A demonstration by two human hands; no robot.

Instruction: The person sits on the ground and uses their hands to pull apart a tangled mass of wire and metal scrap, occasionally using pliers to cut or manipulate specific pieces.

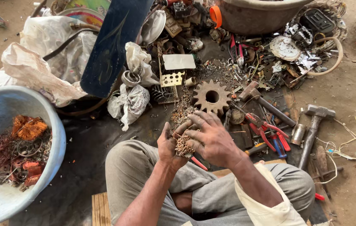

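I sit cross-legged on the ground. My left hand [168, 144] cups a clump of small copper-coloured wire scraps [182, 145] in its palm. My right hand [210, 136] lies over the clump from the right, fingers spread and pressing on it. Both hands hover above my knees, just in front of a pile of the same scraps [181, 113] on the dark mat. A rusty gear wheel [211, 97] lies just beyond my fingers.
A pale blue basin [56, 138] at left holds copper coils and wire. Two hammers [313, 125] [261, 100], red-handled pliers [265, 129] and a screwdriver lie at right. Plastic bags, a dark blue blade [113, 46] and scrap metal crowd the back, near a large tub [257, 16].
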